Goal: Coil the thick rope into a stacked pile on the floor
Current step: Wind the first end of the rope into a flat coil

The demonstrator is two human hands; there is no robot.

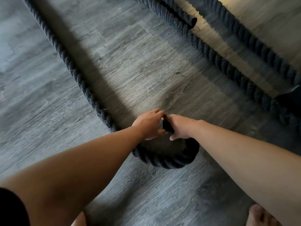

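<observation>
A thick dark twisted rope (68,62) runs from the upper left down across the grey wood floor. Near me it bends into a small loop (164,162). The rope's smooth black end cap (167,127) stands between my hands. My left hand (149,123) grips the end from the left with curled fingers. My right hand (180,128) holds it from the right, thumb pointing down. Two more stretches of the same rope (244,75) run diagonally at the upper right; one ends in a black cap (193,22).
Grey wood-plank floor (138,70) lies between the rope runs. My bare foot (262,216) stands at the bottom right and a knee (79,221) shows at the bottom middle. A dark object (291,98) sits at the right edge.
</observation>
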